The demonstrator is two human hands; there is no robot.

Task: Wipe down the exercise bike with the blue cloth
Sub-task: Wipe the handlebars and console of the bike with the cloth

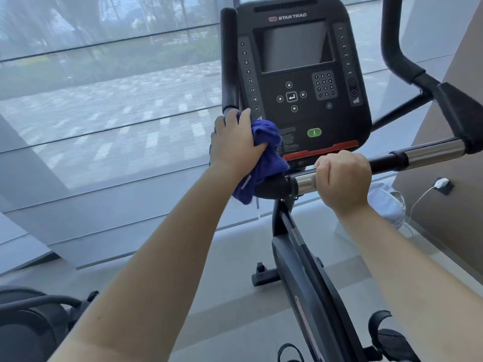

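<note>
Far left, a dark machine (pixel 31 322) sits low in the corner, with the big window (pixel 104 100) behind it. Moving in, the left hand (pixel 234 142) is up at the lower-left corner of the console (pixel 298 74), right at the foot of the upright grip (pixel 230 61). Its fingers are curled tight over the bunched blue cloth (pixel 266 158) and its fingertips touch the base of that grip. The cloth is pressed against the console's edge. Most of it spills out to the right of the hand and below it, and the tail hangs past the wrist onto the black hub where the handlebar (pixel 418 155) begins.

Centre frame, the bike (pixel 300 257) runs down from that hub, its post and frame dropping between the two forearms.

On to the right hand (pixel 342 176). It is a closed fist wrapped round the chrome stretch of the handlebar, just under the console's red strip and well clear of the cloth. Beyond it the bar carries on to the right in black and chrome.

Far right, a white bundle (pixel 386 202) lies on the floor, a charger (pixel 441 182) is plugged into the wall, and a pedal (pixel 392 335) shows at the bottom.
</note>
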